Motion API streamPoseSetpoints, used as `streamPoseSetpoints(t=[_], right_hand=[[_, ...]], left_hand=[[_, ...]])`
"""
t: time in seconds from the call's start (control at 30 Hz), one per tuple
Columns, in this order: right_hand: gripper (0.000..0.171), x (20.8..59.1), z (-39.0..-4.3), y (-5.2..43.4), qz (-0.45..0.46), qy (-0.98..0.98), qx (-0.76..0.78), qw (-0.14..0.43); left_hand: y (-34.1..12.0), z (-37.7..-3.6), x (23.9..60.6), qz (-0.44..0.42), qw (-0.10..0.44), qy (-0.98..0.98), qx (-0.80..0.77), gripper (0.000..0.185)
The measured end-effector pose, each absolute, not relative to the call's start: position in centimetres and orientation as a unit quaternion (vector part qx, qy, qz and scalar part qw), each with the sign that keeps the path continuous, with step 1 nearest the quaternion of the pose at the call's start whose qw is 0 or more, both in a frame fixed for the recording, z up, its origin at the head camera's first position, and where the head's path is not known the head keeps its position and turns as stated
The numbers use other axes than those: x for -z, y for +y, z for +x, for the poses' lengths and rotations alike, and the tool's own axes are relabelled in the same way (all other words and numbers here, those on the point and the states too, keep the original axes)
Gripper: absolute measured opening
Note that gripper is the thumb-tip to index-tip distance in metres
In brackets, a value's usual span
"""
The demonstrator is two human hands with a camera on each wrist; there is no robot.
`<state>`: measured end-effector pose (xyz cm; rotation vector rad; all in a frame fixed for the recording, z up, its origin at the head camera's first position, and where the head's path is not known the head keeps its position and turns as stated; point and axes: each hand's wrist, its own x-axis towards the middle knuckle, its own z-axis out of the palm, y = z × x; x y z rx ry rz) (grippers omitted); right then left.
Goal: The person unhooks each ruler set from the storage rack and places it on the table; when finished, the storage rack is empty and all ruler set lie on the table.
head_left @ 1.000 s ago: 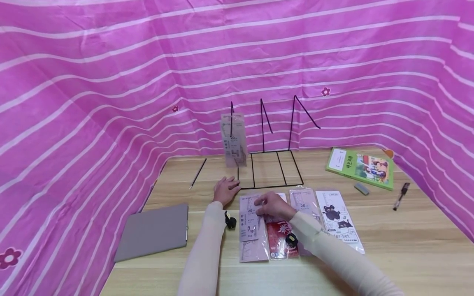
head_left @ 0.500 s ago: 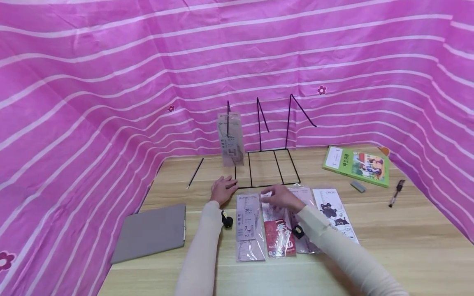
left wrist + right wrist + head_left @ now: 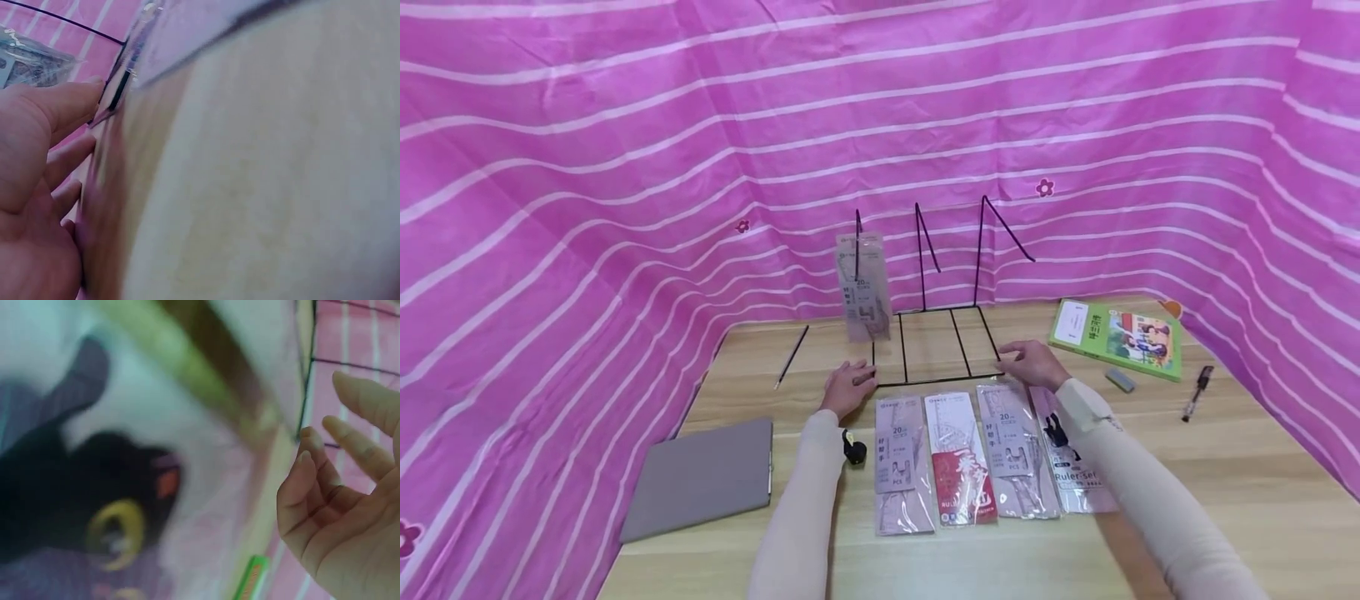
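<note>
A black wire display rack (image 3: 903, 347) stands at the back, with three upright prongs. On its left prong hang ruler-set packs (image 3: 867, 321) in clear plastic. My left hand (image 3: 848, 388) rests at the rack base's front-left corner, fingers extended. The right hand (image 3: 1033, 365) reaches to the front-right corner, thumb apart from loosely bent fingers; contact with the wire is unclear. Several ruler-set packs lie in a row before the rack: a lilac one (image 3: 895, 454), a white-and-red one (image 3: 964, 483), another lilac one (image 3: 1017, 458) and a black-cat one (image 3: 1075, 479), partly under the right forearm.
A grey laptop-like slab (image 3: 700, 479) lies at the left, with a pencil (image 3: 792, 357) behind it. To the right are a green book (image 3: 1116, 337), a grey eraser (image 3: 1120, 380) and a black pen (image 3: 1197, 392). Pink striped cloth (image 3: 880, 125) encloses the table.
My right hand has let go of the left lilac pack and moved right, past the other packs, to the rack's front-right corner. The left hand has stayed at the front-left corner.
</note>
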<state>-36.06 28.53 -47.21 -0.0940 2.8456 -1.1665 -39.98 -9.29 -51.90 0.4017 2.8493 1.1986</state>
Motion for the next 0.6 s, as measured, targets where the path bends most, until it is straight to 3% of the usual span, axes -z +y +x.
streamPoseSetpoints(t=[0.2, 0.43, 0.6], right_hand=[[0.062, 48.5, -36.1, 29.2, -0.040, 0.903, 0.421, 0.075], [0.063, 48.9, -36.0, 29.1, -0.024, 0.871, 0.481, 0.098], [0.065, 49.1, -36.2, 29.0, -0.007, 0.859, 0.500, 0.105]], left_hand=[[-9.5, -40.4, 51.4, 0.092, 0.021, 0.880, -0.466, 0.042], [-9.7, -40.3, 48.2, 0.016, 0.008, 0.808, -0.588, 0.038], [-10.4, -40.7, 45.0, 0.036, -0.045, 0.794, -0.606, 0.037]])
